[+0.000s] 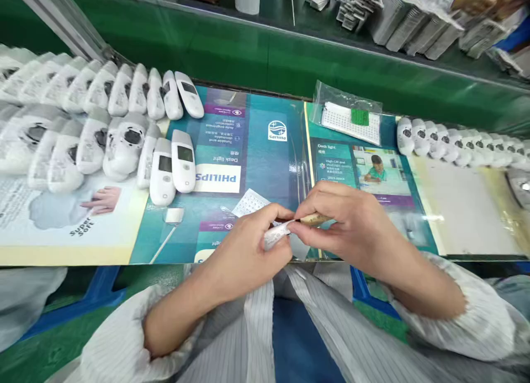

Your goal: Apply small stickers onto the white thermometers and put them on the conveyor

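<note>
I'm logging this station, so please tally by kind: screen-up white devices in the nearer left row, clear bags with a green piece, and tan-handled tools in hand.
Screen-up white devices: 2
Clear bag: 1
Tan-handled tool: 1
Total: 4

From one head-worn camera I look forward and down. Left hand (252, 240) and right hand (348, 218) sit near, the counter (275, 12) far.
</note>
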Demonstrator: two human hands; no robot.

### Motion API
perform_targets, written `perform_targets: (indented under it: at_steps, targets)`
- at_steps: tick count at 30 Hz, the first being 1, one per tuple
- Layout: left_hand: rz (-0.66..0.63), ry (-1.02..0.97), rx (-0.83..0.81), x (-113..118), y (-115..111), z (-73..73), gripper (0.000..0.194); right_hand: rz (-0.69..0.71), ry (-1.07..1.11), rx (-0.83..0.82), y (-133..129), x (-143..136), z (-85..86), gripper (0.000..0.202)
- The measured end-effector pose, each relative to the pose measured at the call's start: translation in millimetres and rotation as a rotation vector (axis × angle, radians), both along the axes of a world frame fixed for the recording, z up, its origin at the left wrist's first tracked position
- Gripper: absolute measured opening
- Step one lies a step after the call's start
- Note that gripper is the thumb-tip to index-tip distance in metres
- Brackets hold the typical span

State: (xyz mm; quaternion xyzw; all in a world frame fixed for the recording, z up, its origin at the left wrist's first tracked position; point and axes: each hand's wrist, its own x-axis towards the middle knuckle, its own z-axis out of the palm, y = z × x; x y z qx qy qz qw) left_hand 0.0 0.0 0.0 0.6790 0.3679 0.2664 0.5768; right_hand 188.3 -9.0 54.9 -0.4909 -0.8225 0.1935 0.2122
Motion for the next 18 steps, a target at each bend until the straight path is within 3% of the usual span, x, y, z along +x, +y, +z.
perform_targets:
  at_steps: [18]
  targets:
    - [0.051,-0.028,0.019,2.0,-0.3,-3.6,0.023,-0.035,-0.031,0.045,-3.7,0.7,-2.8,0.011]
